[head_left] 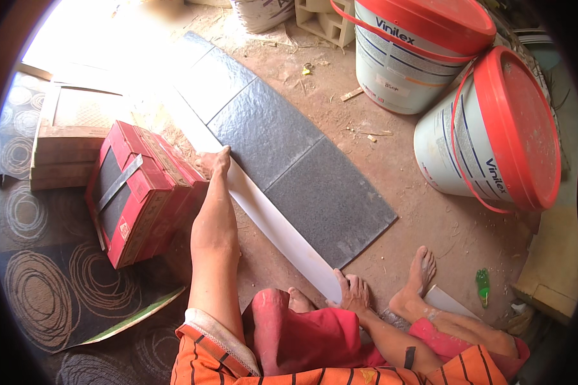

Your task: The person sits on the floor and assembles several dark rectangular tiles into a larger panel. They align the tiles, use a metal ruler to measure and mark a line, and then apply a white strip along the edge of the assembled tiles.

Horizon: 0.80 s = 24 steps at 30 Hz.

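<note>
While the near end of a long white strip [273, 221] is clamped under the curled right hand [352, 292], its far end is pinned by the closed left hand [216, 160], beside dark grey tiles [289, 160].

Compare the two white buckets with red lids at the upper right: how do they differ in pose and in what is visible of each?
The far bucket stands upright, so mainly its white side shows; the near bucket is tipped toward it, turning the flat top of its lid to the camera. The far bucket's red handle hangs across its side; the near bucket's handle curves along its wall. The near bucket's lid looks dusty. Both are white with red lids and stand on the dirt floor.
</note>
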{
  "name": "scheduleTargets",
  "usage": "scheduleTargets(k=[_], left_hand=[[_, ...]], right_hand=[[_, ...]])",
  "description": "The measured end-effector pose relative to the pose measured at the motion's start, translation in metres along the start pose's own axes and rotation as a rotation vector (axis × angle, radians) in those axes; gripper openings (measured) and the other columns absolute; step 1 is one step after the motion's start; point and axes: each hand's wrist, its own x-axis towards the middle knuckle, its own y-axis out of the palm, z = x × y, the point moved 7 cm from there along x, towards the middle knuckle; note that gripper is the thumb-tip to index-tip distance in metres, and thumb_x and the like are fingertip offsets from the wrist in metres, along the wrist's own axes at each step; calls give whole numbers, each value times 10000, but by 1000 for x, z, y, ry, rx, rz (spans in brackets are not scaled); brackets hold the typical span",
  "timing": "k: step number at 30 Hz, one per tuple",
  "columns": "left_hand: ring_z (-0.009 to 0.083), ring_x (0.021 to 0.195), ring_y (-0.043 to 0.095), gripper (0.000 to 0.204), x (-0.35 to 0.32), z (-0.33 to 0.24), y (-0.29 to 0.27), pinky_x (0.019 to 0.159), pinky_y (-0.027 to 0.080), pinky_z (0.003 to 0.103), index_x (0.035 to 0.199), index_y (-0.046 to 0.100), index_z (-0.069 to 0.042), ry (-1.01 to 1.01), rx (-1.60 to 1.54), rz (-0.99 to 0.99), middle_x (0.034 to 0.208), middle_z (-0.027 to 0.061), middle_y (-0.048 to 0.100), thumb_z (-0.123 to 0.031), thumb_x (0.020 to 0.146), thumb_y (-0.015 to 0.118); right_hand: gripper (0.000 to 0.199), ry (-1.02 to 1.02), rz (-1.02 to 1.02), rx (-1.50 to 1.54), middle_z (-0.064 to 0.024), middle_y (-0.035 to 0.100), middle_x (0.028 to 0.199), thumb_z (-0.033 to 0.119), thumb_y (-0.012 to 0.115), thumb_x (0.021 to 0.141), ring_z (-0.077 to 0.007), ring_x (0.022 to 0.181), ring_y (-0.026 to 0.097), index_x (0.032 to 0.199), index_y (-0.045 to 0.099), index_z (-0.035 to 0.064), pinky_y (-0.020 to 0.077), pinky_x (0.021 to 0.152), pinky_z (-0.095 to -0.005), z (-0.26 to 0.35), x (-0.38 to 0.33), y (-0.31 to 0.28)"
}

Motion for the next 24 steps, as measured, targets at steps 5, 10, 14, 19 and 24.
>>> scheduleTargets(k=[5, 10, 14, 19, 24], left_hand=[[374, 1183, 522, 853, -2, -1, -3, 980, 453, 454, 1318, 478, -27, 1, 7, 10, 1318, 227, 489, -450, 647, 790], [374, 1183, 523, 851, -3, -1, -5, 980, 453, 454, 1316, 480, -27, -1, 6, 19, 1316, 228, 493, -452, 647, 789], [374, 1182, 524, 849, -3, -1, -6, 980, 453, 453, 1315, 483, -26, -3, 5, 25, 1314, 228, 496, -453, 647, 788], [375, 1181, 525, 848, -4, -1, -6, 980, 453, 453, 1313, 485, -25, -2, 5, 33, 1312, 228, 499, -454, 647, 788], [375, 1180, 527, 846, -5, -3, -7, 980, 454, 452, 1311, 488, -25, 1, 5, 41, 1310, 229, 503, -456, 648, 787]], right_hand=[[987, 4, 12, 1, -128, 427, 1106, 348, 799, 604, -322, 1004, 466, 1453, 321, 190, 406, 851, -461, -1, 0, 2], [997, 20, 40, 0, -126, 423, 1108, 349, 801, 607, -322, 1009, 462, 1458, 304, 197, 404, 852, -463, -2, -1, 3], [1003, 9, 31, -2, -124, 424, 1108, 352, 803, 604, -320, 1005, 463, 1459, 300, 201, 405, 850, -463, -3, 0, 4], [1005, 6, 30, -6, -123, 423, 1106, 355, 806, 599, -319, 1005, 463, 1456, 306, 197, 406, 854, -462, -3, 0, 4], [1001, 8, 25, -9, -121, 425, 1102, 351, 809, 596, -316, 1003, 466, 1452, 314, 195, 407, 856, -463, -2, 0, 3]])
